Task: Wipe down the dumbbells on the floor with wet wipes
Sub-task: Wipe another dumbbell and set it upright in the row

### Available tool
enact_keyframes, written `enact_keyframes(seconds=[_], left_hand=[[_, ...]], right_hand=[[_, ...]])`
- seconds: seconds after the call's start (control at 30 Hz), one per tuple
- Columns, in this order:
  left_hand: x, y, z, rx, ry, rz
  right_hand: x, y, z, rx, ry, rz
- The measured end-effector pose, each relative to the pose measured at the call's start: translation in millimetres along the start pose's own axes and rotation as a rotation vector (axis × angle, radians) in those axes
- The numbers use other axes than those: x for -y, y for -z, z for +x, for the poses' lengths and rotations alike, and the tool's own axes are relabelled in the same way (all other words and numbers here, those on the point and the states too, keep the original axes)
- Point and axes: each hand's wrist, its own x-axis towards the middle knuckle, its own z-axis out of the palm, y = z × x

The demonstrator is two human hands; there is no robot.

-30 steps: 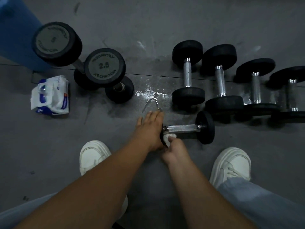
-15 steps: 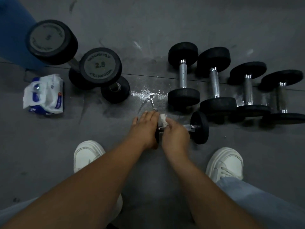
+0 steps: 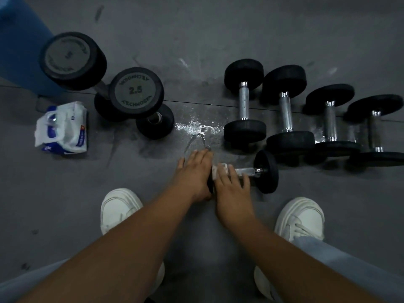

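A small black dumbbell (image 3: 265,171) with a chrome handle lies crosswise on the grey floor in front of me. My left hand (image 3: 194,171) rests over its left head with fingers laid fairly straight, hiding that head. My right hand (image 3: 231,186) lies over the handle and presses a white wet wipe (image 3: 219,168) against it near the left end. Only the handle's right part shows. Several more small dumbbells (image 3: 243,101) lie side by side behind it to the right.
Two larger dumbbells (image 3: 135,90) stand on end at the back left beside a blue object (image 3: 19,47). A white and blue wipes pack (image 3: 62,127) lies at the left. A wet patch (image 3: 194,125) shines on the floor. My white shoes (image 3: 119,208) flank the hands.
My right hand with the wipe went from the near side of the dumbbell's left end up onto the handle and has slid a little to the right. My left hand stayed on the left head.
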Motion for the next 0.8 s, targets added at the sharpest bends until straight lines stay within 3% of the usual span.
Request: enact_keyframes(seconds=[0.13,0.23,0.3,0.37,0.4,0.5,0.53,0.63,0.73,0.8], left_hand=[[0,4,4,0.023,0.002,0.012],[-1,3,1,-0.003,0.006,-0.005],[0,0,0,-0.023,0.001,-0.008],[2,1,3,-0.020,-0.007,-0.014],[2,3,5,-0.009,-0.010,-0.016],[1,3,2,0.004,-0.011,-0.001],[1,0,0,0.001,-0.009,-0.009],[0,-6,-2,-0.037,-0.007,-0.017],[2,-2,3,-0.028,-0.003,-0.011],[0,-1,2,-0.013,-0.002,-0.012]], right_hand=[[-12,0,4,0.011,0.074,0.006],[-7,3,29,0.054,0.002,0.081],[-6,7,18,-0.048,-0.079,0.220],[5,13,-10,-0.185,-0.216,0.525],[15,4,-22,-0.186,-0.373,0.794],[41,4,-8,-0.061,-1.132,1.799],[39,1,7,0.023,-1.284,2.025],[36,10,39,0.120,-1.451,2.236],[43,8,21,0.022,-1.389,2.272],[40,4,19,0.078,-1.363,2.324]])
